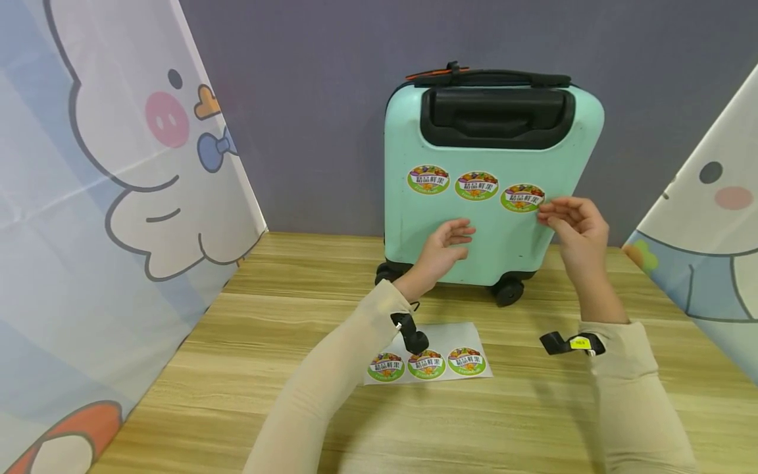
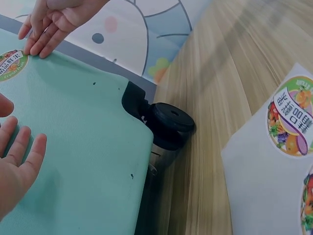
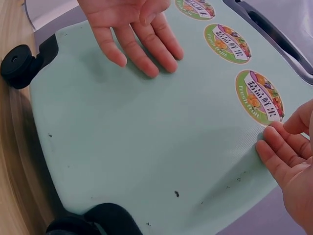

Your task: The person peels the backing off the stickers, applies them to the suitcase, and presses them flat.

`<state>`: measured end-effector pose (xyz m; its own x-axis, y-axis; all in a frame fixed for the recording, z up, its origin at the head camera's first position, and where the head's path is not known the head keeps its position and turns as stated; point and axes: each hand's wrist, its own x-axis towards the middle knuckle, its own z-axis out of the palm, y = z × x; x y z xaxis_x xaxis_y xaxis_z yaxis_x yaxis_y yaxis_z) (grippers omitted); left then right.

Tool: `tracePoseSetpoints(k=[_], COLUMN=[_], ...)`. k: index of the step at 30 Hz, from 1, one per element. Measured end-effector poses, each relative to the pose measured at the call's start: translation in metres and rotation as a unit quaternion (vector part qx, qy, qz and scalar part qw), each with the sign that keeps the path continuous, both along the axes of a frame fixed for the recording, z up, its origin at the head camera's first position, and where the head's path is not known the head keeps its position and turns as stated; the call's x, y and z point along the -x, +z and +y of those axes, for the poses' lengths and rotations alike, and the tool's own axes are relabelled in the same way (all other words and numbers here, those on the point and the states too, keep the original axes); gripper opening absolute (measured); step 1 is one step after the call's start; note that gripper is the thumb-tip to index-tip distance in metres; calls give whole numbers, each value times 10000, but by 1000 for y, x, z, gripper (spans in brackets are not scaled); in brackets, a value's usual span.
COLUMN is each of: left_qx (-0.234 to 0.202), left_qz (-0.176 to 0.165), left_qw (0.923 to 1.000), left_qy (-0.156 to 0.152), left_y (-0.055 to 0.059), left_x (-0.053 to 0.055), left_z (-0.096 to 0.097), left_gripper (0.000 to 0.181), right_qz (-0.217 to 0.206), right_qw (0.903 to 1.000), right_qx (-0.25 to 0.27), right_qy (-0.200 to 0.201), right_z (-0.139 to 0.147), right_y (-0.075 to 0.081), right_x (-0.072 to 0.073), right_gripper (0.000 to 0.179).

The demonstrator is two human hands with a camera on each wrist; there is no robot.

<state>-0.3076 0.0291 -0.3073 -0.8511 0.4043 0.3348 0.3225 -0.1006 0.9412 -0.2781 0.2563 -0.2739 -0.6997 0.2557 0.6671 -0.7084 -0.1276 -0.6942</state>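
A mint-green suitcase (image 1: pixel 503 247) stands upright on the wooden table, three oval fruit stickers in a row across its front. My right hand (image 1: pixel 580 230) is at the outer edge of the rightmost sticker (image 1: pixel 522 198); in the right wrist view its fingertips (image 3: pixel 268 134) touch the shell right beside that sticker (image 3: pixel 259 98), which lies flat. Lower down, my left hand (image 1: pixel 441 250) is held before the suitcase front, fingers extended and nothing in them. The middle sticker (image 1: pixel 476 186) and the left sticker (image 1: pixel 429 180) sit a little higher.
On the table, partly behind my left forearm, lies a white backing sheet (image 1: pixel 456 334) bearing three more stickers. Black wheels (image 1: pixel 508 291) support the suitcase. A grey panel (image 1: pixel 308 118) rises behind it, with cartoon-printed sheets (image 1: pixel 195 191) on both sides.
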Motion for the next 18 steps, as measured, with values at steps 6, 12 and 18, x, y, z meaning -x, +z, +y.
tracePoseSetpoints(k=[6,12,18], left_qx=[15,61,265], left_qz=[-136,-204,-111], left_qw=[9999,9997,9995], left_qy=[-9,-98,-101], left_y=[-4,-11,-19], left_x=[-1,-5,-10], left_z=[-5,-12,-20], left_gripper=[53,54,54], right_qz=[-83,-200,-323], right_qw=[9998,9985,9944], right_qx=[-163,-498,-985], right_qy=[-6,114,212], right_z=[1,1,-3], right_y=[-5,-13,-24], right_x=[-2,-4,-5], right_gripper=[22,20,18])
